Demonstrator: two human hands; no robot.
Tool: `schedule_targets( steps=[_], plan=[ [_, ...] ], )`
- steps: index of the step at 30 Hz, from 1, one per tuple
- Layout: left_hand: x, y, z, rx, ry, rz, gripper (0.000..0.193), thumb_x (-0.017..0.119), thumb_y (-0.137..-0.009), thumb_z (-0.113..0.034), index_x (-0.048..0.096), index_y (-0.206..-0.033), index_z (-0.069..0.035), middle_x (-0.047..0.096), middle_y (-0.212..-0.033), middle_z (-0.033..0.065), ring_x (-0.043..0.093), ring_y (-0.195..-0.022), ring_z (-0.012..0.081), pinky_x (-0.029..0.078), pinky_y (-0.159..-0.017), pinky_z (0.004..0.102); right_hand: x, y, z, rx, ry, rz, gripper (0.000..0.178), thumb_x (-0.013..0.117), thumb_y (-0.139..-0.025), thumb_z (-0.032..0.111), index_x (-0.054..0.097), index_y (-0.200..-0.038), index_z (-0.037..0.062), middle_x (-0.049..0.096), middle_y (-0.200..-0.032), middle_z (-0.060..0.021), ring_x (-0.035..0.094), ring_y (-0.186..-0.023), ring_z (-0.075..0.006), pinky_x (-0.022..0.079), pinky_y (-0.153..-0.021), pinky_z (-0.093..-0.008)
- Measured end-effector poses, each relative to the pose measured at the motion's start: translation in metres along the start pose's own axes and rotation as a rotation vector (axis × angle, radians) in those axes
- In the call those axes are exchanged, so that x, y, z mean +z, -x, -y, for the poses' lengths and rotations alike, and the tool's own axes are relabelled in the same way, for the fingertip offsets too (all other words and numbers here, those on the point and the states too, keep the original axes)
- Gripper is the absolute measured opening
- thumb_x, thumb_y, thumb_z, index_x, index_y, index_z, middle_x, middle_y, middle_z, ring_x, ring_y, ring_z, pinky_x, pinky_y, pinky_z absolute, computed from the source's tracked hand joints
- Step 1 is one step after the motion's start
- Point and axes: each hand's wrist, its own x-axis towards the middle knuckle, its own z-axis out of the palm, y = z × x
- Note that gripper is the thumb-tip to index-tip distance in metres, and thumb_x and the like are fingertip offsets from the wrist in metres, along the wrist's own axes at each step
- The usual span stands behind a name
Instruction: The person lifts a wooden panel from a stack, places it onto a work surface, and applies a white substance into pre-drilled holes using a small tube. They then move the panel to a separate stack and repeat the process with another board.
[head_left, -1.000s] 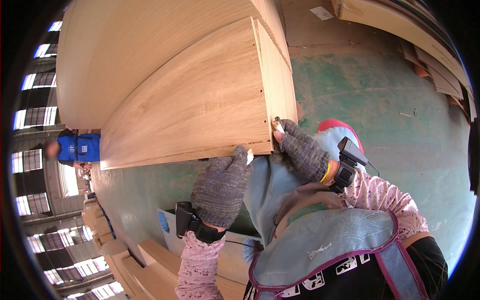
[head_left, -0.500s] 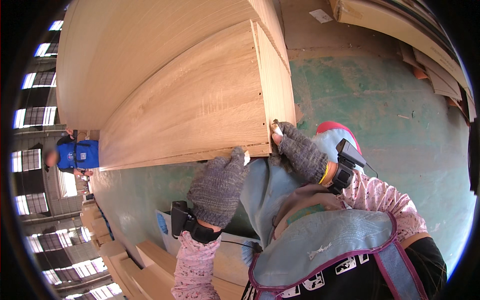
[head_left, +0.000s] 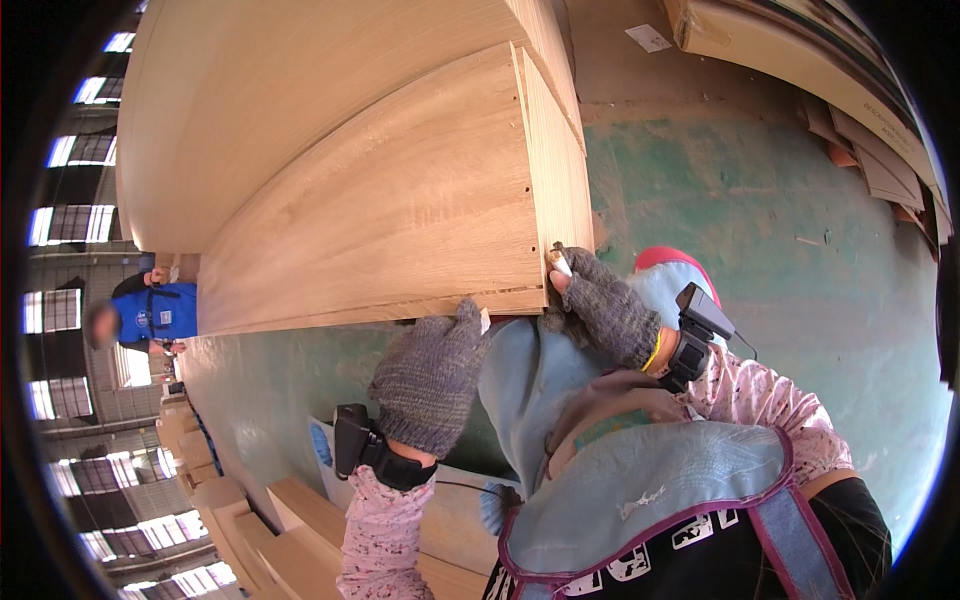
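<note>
A large light-wood panel box (head_left: 400, 200) lies before me, with small dark holes along its right edge and a narrow side board (head_left: 555, 150) beside them. At the near edge is my left hand (head_left: 425, 380), in a grey knitted glove, its thumb at the rim and its other fingers hidden below. My right hand (head_left: 605, 310), gloved alike, closes round the near right corner. Something white shows at the tip of each hand; whether it is tape on a finger or a loose piece I cannot tell.
Flat cardboard packs (head_left: 790, 75) are stacked at the far right on the green floor (head_left: 740, 210). A person in a blue vest (head_left: 165, 310) is at the panel's far left end. More wooden boards (head_left: 310, 515) lie at the lower left.
My left hand has slid slightly left along the near edge. My right hand stays at the corner with hardly any movement.
</note>
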Motion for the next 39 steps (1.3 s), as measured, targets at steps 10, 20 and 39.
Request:
schedule_targets(
  steps=[10, 20, 39],
  plan=[
    [0.015, -0.011, -0.021, 0.045, 0.211, -0.075, 0.034, 0.066, -0.083, -0.022, 0.064, -0.114, -0.008, 0.062, -0.085, 0.0144, 0.061, -0.078, 0.0317, 0.048, -0.067, 0.044, 0.002, 0.004, 0.003, -0.059, 0.132, -0.064, 0.033, 0.057, -0.095, 0.032, 0.049, -0.121, 0.0124, 0.056, -0.073, -0.0001, 0.05, -0.057, -0.0073, 0.036, -0.044, -0.0209],
    [0.04, 0.023, 0.012, -0.083, 0.414, -0.434, 0.028, 0.069, -0.081, -0.007, 0.066, -0.108, -0.004, 0.066, -0.092, 0.0158, 0.062, -0.083, 0.0321, 0.049, -0.072, 0.0413, 0.005, 0.003, 0.01, -0.235, 0.806, -0.16, 0.052, 0.072, -0.08, 0.031, 0.05, -0.118, 0.0025, 0.061, -0.093, -0.0169, 0.061, -0.085, -0.0267, 0.049, -0.077, -0.0388],
    [0.073, 0.035, -0.003, -0.344, 1.121, -0.595, 0.034, 0.062, -0.087, -0.003, 0.059, -0.121, 0.002, 0.064, -0.116, 0.0129, 0.062, -0.101, 0.0199, 0.047, -0.092, 0.0315, 0.005, -0.018, 0.031, -0.101, 0.716, -0.157, 0.041, 0.06, -0.09, 0.041, 0.056, -0.096, 0.0014, 0.061, -0.072, -0.0099, 0.063, -0.064, -0.0177, 0.05, -0.056, -0.0315]
  ],
)
